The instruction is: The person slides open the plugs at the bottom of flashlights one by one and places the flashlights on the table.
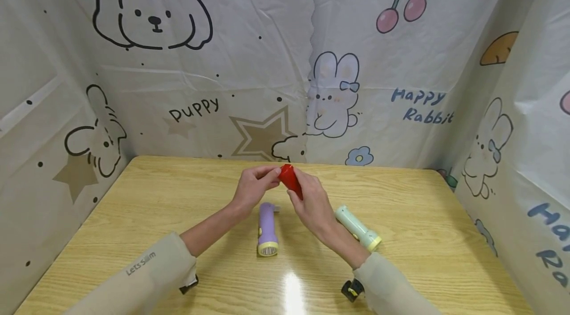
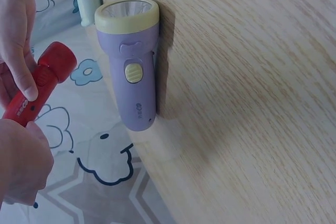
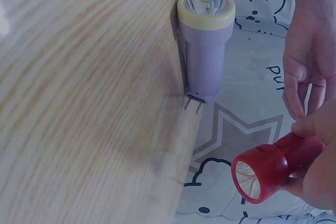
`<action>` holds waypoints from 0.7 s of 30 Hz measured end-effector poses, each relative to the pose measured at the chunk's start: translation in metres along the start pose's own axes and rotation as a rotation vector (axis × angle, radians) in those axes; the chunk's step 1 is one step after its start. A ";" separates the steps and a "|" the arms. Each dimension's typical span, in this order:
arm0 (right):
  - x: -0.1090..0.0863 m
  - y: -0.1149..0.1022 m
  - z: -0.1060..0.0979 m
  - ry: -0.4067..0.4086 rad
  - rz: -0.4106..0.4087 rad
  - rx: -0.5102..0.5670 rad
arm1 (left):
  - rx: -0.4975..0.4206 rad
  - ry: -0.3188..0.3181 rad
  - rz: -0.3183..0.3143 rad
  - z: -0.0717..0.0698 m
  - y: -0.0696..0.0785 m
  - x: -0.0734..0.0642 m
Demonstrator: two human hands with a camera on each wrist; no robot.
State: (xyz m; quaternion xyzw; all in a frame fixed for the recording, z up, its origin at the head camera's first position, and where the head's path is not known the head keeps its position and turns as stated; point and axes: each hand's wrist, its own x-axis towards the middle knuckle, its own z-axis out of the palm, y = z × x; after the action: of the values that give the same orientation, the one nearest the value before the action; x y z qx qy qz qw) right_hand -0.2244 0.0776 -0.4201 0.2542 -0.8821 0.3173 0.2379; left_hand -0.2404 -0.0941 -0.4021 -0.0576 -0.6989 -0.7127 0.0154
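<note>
A red flashlight (image 1: 291,182) is held above the table between both hands. My right hand (image 1: 311,201) grips its body, the thumb lying along it in the left wrist view. At the tail end, my left hand (image 1: 254,189) pinches the red flashlight with thumb and fingers; the tail itself is mostly hidden. The lens of the red flashlight (image 3: 248,181) shows in the right wrist view. Below the hands lies a purple flashlight (image 1: 267,226) with a pale yellow head, its two metal prongs (image 3: 193,104) sticking out of the tail.
A mint green flashlight (image 1: 356,226) with a yellow rim lies on the table beside the right forearm. The wooden table (image 1: 187,181) reaches back to a printed cloth (image 1: 267,67), which also hangs at both sides. Dark wrist mounts (image 1: 352,289) sit at the cuffs.
</note>
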 end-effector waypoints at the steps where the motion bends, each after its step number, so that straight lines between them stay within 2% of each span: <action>1: 0.000 0.000 -0.001 0.000 0.000 0.000 | -0.002 -0.001 -0.005 0.000 0.000 0.000; 10: 0.000 -0.001 -0.003 0.019 -0.010 0.010 | -0.070 -0.021 -0.094 -0.002 0.004 0.002; 21: 0.002 -0.002 -0.004 0.016 0.003 0.000 | -0.101 -0.040 -0.111 -0.003 0.007 0.003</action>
State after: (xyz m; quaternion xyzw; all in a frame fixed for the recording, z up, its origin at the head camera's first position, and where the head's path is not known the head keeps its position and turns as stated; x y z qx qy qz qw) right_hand -0.2234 0.0784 -0.4155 0.2505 -0.8805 0.3197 0.2445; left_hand -0.2427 -0.0971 -0.3952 -0.0336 -0.6645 -0.7454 -0.0410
